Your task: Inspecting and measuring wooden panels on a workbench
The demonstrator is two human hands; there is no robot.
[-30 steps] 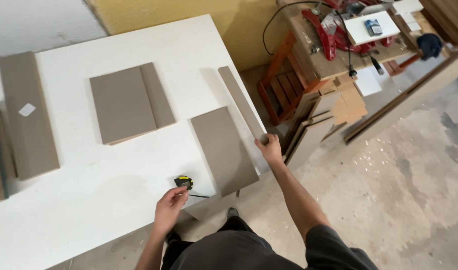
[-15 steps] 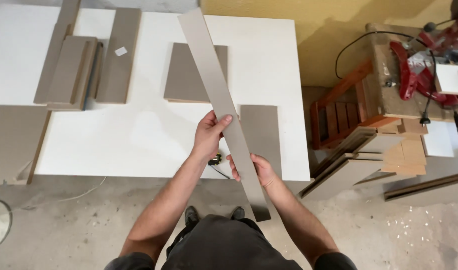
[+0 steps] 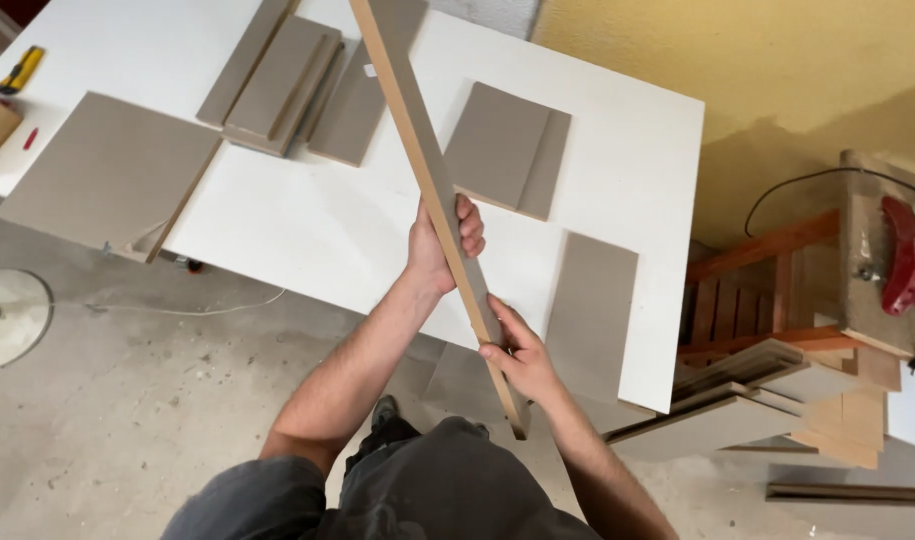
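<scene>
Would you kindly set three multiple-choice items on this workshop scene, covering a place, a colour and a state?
1. Where is the long strip?
A. flat on the table
B. lifted over the table
C. on the floor

2. What colour is the tabletop?
A. white
B. green
C. black

3. How is the strip held?
A. by one hand
B. by both hands
C. by neither

Answers:
1 B, the strip slants above the table.
2 A, its bare surface is white.
3 B, the left hand grips mid-strip and the right hand grips nearer its lower end.
</scene>
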